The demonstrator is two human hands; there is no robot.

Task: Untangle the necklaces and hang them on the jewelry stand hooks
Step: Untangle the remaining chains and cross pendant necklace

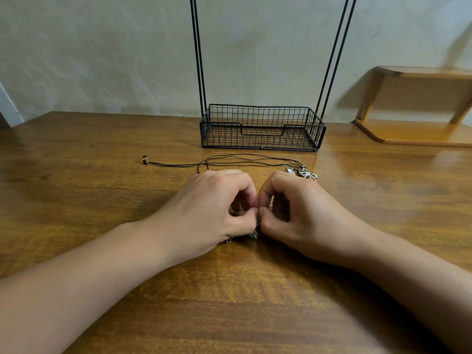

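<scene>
At table centre, the left hand (pixel 212 208) and right hand (pixel 298 213) were found thumb to thumb, each pinching a silver chain necklace (pixel 255 233) bunched between them on the wooden table (pixel 102 200). Black cord necklaces (pixel 250 160) were laid just beyond the knuckles, long axis left to right, pendants (pixel 305 172) nearest the right hand. The jewelry stand (pixel 261 129) was set farther back; hooks largely out of view.

On the brown wooden table (pixel 102 200), the black wire jewelry stand with basket base (pixel 261 127) stands at the back. Before it lie the thin dark cord necklaces (pixel 242 159). Nearer, the left hand (pixel 212 208) and right hand (pixel 301 215) meet over a small silver chain (pixel 254 233). A light wooden shelf (pixel 421 108) stands behind right.
</scene>
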